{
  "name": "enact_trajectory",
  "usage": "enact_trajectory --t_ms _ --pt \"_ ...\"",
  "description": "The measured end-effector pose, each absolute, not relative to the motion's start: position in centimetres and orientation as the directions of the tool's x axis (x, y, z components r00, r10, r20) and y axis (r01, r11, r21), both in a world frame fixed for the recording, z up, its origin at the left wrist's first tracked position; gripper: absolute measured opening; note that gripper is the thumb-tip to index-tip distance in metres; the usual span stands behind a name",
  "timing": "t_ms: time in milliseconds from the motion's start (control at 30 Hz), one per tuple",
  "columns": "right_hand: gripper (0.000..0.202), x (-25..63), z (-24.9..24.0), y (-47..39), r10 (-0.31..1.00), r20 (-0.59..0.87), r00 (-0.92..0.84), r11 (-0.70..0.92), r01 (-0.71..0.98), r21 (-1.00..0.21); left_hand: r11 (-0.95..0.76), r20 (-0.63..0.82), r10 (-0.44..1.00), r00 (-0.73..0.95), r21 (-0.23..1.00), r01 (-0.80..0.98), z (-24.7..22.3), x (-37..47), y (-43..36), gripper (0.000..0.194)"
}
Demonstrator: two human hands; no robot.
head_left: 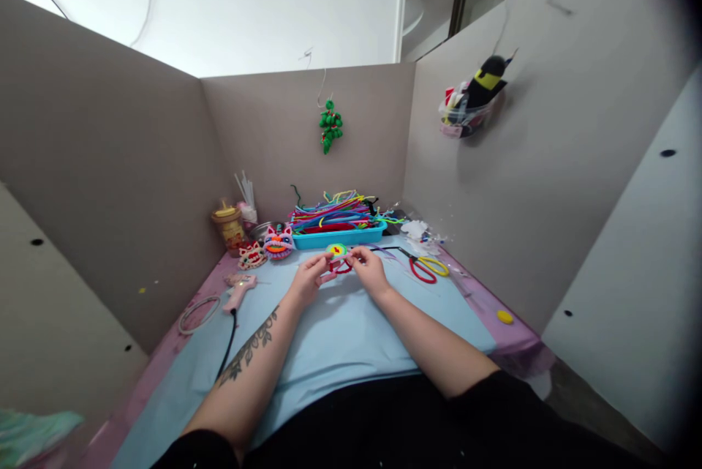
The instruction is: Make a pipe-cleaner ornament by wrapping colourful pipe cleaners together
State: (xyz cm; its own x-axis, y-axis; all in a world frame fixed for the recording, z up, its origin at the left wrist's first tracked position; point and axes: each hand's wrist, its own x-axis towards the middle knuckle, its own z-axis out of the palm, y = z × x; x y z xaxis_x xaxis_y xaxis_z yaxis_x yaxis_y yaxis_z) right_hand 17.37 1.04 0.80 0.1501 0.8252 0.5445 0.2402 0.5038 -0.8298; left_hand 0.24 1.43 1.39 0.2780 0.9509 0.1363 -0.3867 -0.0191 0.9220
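Take the clock as centred on the small craft piece (336, 251), with 12 straight ahead of the person. Nearest, at 6 o'clock, black clothing (351, 429) meets the edge of the desk (334, 337), which is covered in light blue over pink. A yellow disc (505, 317) lies at 4 o'clock near the right edge. At 8 o'clock are a coiled pale cable (198, 315) and a pink glue gun (240, 295) with a black cord.

At the centre, the left hand (314, 277) pinches the left side of the yellow, green and red piece, its fingers nearly together. The right hand (370, 271) has its thumb and fingertips closed on the right side. Red strands curve just below, between the hands. Scissors (423, 268) with one red and one yellow handle lie open at 3 o'clock.

Two colourful animal faces (278, 243) sit side by side at 9 o'clock, with a lidded brown cup (229, 229) behind them at 10. A blue tray (340, 238) heaped with coloured stems (334, 215) stands at 12, white scraps (417, 229) at 2.

Farthest, a green ornament (330, 126) hangs at 12 against the back panel (263, 132), and a filled clear holder (466, 116) hangs at 1.
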Motion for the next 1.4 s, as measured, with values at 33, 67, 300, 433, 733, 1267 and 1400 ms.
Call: enact_trajectory --t_ms 33,67,300,433,733,1267,1400 --pt "0.011 17.5 0.8 1.1 0.814 0.56 0.156 0.511 0.264 -0.818 0.0 0.129 0.945 0.3 0.919 -0.393 1.4 0.2 1.4 0.04" --pt "0.009 17.6 0.8 1.2 0.798 0.578 0.168 0.518 0.297 -0.802 0.011 0.124 0.942 0.311 0.917 -0.398 1.4 0.2 1.4 0.04" --pt "0.003 17.5 0.4 1.8 0.845 0.489 0.218 0.408 0.328 -0.852 -0.019 0.157 0.929 0.334 0.924 -0.381 0.9 0.1 1.8 0.054" --pt "0.003 17.5 0.1 2.0 0.879 0.441 0.181 0.373 0.315 -0.873 -0.067 0.189 0.93 0.315 0.93 -0.361 0.8 0.2 2.0 0.055" --pt "0.004 17.7 -0.8 3.0 0.902 0.411 0.131 0.371 0.248 -0.895 -0.277 0.321 0.908 0.269 0.942 -0.191 -0.1 0.3 2.6 0.045" --pt "0.012 17.7 1.2 0.8 0.609 0.792 0.037 0.66 0.53 -0.532 -0.404 0.413 0.907 0.078 0.908 -0.111 0.6 0.9 2.1 0.045" --pt "0.011 17.5 1.3 0.3 0.557 0.83 -0.031 0.698 0.56 -0.447 -0.418 0.422 0.904 0.064 0.906 -0.066 0.7 1.0 1.9 0.043"
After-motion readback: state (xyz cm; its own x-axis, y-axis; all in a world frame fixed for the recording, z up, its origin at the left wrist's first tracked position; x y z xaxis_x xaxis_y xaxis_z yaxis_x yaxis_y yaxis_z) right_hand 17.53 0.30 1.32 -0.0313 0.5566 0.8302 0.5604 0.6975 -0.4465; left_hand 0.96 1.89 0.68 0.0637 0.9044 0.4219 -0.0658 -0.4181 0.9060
